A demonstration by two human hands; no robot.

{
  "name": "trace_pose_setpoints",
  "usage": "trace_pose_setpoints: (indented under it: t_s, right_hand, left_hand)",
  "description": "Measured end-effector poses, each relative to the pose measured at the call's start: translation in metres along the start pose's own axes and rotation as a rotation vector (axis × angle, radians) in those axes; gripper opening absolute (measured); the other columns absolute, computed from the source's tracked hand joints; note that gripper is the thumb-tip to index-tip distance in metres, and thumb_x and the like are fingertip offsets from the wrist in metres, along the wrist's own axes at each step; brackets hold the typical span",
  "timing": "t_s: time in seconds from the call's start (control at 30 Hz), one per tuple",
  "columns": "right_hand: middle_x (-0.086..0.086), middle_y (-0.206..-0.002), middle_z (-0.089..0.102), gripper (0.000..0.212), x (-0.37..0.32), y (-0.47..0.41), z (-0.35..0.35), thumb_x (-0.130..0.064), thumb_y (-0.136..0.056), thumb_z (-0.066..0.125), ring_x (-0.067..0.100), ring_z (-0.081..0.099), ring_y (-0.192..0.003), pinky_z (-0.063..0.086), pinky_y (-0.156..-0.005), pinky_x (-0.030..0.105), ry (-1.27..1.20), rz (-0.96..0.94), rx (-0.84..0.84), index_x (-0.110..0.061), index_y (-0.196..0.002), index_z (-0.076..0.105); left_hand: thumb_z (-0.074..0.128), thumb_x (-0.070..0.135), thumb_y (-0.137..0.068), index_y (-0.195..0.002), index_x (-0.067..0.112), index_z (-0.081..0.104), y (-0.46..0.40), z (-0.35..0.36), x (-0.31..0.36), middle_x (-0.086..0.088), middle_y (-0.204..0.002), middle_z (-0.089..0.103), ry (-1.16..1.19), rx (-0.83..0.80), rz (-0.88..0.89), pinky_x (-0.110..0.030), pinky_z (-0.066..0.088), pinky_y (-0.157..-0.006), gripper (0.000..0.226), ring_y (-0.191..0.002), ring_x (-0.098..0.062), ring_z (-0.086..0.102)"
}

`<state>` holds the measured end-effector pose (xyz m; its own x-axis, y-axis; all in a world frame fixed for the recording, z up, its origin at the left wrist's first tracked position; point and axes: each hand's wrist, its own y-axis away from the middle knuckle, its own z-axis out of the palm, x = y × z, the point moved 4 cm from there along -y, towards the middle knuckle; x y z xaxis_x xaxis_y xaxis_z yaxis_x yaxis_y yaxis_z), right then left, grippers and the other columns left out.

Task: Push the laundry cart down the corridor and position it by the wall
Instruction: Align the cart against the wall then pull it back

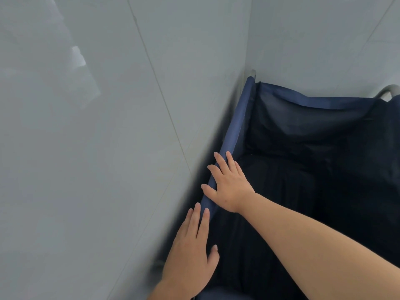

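The laundry cart [236,131] has a dark blue fabric bag on a metal frame and fills the right half of the view. Its left rim runs close along the pale tiled wall [97,148], and its far end sits in the corner against a second wall [324,40]. My right hand [229,185] lies flat on the cart's left rim, fingers straight and spread toward the wall. My left hand [192,250] rests flat on the same rim nearer to me, fingers straight. The inside of the bag is dark, and what it holds cannot be made out.
A grey metal frame tube [387,90] shows at the cart's far right corner, and another tube end [251,73] pokes up at the far left corner. Large pale tiles with thin joints cover both walls.
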<state>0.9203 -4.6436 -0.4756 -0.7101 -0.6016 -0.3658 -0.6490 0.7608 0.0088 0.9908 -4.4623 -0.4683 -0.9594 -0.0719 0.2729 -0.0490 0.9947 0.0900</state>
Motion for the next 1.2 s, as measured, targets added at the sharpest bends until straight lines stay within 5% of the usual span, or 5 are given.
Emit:
trace_pose_setpoints:
  t_s: [0.07, 0.17, 0.4, 1.2]
  right_hand:
    - [0.003, -0.163, -0.003, 0.071, -0.001, -0.001, 0.0, -0.068, -0.089, 0.021, 0.027, -0.022, -0.144, -0.001, -0.116, 0.047, 0.003, -0.002, -0.003, -0.022, -0.143, 0.031]
    - [0.003, -0.163, -0.003, 0.071, 0.0, -0.003, 0.001, -0.068, -0.089, 0.021, 0.027, -0.022, -0.144, -0.001, -0.116, 0.048, 0.005, 0.0, -0.005, -0.023, -0.144, 0.03]
    - [0.002, -0.163, -0.003, 0.073, -0.001, -0.009, 0.003, -0.069, -0.089, 0.021, 0.027, -0.023, -0.144, -0.001, -0.116, 0.049, 0.013, 0.009, -0.017, -0.022, -0.144, 0.03]
    - [0.005, -0.163, 0.0, 0.073, -0.005, -0.016, 0.001, -0.068, -0.089, 0.022, 0.031, -0.017, -0.145, 0.003, -0.116, 0.052, 0.051, 0.003, -0.012, -0.02, -0.144, 0.031]
  left_hand:
    - [0.048, 0.046, -0.093, -0.15, 0.023, -0.015, 0.0, 0.0, -0.001, -0.001, -0.16, -0.014, 0.007, 0.011, 0.004, -0.033, 0.009, -0.117, 0.088, -0.148, -0.02, -0.004]
    - [0.059, 0.046, -0.087, -0.153, 0.016, 0.009, 0.0, -0.005, -0.001, -0.008, -0.16, 0.014, 0.014, -0.002, -0.037, -0.038, 0.027, -0.111, 0.088, -0.145, -0.023, 0.018]
    - [0.024, 0.06, -0.092, -0.138, 0.038, -0.037, -0.004, -0.001, -0.01, 0.013, -0.15, -0.037, 0.017, 0.03, -0.017, -0.024, -0.012, -0.11, 0.08, -0.139, -0.006, -0.029]
    - [0.022, 0.082, -0.083, -0.151, 0.034, -0.013, -0.007, -0.005, -0.018, 0.013, -0.155, -0.024, 0.089, 0.057, -0.031, -0.023, -0.001, -0.112, 0.09, -0.139, 0.001, -0.02]
